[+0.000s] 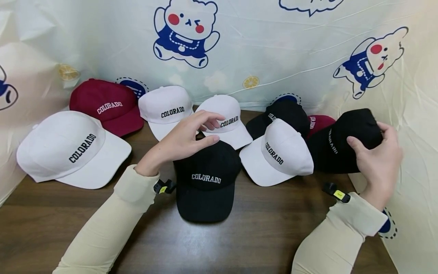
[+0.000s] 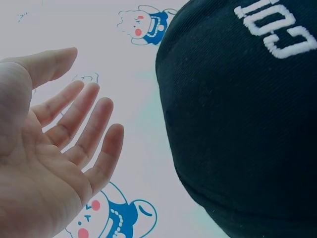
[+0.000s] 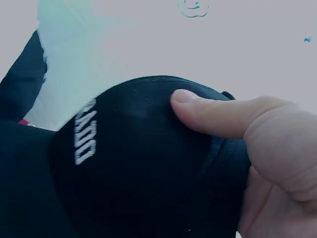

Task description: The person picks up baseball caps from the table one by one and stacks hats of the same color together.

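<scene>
My right hand [image 1: 381, 163] grips a black baseball cap [image 1: 357, 129] by its back edge at the right end of the table. The thumb lies on the crown in the right wrist view, and the other fingers are mostly hidden behind the cap [image 3: 148, 148]. Over the middle, my left hand [image 1: 184, 139] hovers with loosely spread fingers and holds nothing. Just below it another black cap [image 1: 207, 171] with white COLORADO lettering sits, brim toward me. In the left wrist view that cap [image 2: 233, 114] stands apart from the fingers.
White caps [image 1: 72, 148] and a maroon cap [image 1: 106, 106] sit at the left. More white caps [image 1: 171, 106] line the back. At right, a white cap [image 1: 287, 152] fronts a black cap [image 1: 291, 116] and a partly hidden maroon cap [image 1: 321, 123]. A bear-print sheet [image 1: 256, 49] encloses the wooden table [image 1: 267, 228].
</scene>
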A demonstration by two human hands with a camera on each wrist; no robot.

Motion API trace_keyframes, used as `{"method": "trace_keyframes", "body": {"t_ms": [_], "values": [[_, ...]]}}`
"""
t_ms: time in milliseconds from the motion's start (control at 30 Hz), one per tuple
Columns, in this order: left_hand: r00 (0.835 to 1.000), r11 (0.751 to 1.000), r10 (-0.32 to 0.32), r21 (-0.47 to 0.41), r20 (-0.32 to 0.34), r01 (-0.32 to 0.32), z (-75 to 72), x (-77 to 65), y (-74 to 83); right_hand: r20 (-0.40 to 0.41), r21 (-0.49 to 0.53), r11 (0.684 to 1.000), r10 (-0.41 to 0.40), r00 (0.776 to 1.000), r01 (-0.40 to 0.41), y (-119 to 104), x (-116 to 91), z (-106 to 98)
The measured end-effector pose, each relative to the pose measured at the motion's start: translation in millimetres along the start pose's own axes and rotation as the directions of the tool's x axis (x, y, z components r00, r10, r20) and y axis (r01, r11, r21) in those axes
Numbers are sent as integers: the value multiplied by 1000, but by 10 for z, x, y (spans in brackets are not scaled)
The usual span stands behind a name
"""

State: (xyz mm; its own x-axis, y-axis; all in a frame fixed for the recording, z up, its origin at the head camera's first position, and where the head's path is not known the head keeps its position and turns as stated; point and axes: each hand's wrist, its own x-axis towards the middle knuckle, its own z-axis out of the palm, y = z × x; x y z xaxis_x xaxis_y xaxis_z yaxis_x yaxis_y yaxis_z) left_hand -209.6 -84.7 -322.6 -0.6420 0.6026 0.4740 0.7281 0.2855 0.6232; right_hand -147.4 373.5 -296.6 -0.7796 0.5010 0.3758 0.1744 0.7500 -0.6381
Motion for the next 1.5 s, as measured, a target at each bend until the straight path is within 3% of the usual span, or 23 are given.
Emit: {"method": "trace_keyframes", "body": {"t_ms": [100,233,367,500,700,867,1067,1200,1333,1400,1500], "values": [[1000,1000,-15,-9,-7,15,-29,-2,9,-107,24,999,-27,994,30,-124,-32,-30],[999,999,-30,-15,-28,29,-80,-11,114,-229,63,992,-88,969,105,-311,-93,-59],[998,999,-43,-26,-42,42,-150,-20,295,-285,89,981,-140,948,172,-502,-165,-89],[997,998,-59,-30,-42,58,-205,-20,397,-288,115,969,-179,941,220,-671,-250,-104],[996,997,-69,-29,-62,67,-254,-28,414,-225,220,926,-258,940,307,-942,-403,-94],[994,997,-79,-31,-79,77,-278,-33,432,-172,338,849,-369,913,407,-1172,-537,-55],[993,998,-63,-28,-101,61,-284,-37,414,-91,428,771,-482,872,471,-1330,-614,44],[992,999,-42,-21,-117,39,-257,-37,278,-24,522,699,-561,828,489,-1398,-648,106],[990,999,-30,9,-135,31,-231,-42,129,63,585,655,-624,779,478,-1447,-686,162],[989,999,-23,20,-146,26,-228,-44,127,111,640,624,-652,750,448,-1468,-698,199],[987,1000,-12,7,-162,13,-243,-45,243,166,721,572,-691,704,391,-1499,-714,259]]}}
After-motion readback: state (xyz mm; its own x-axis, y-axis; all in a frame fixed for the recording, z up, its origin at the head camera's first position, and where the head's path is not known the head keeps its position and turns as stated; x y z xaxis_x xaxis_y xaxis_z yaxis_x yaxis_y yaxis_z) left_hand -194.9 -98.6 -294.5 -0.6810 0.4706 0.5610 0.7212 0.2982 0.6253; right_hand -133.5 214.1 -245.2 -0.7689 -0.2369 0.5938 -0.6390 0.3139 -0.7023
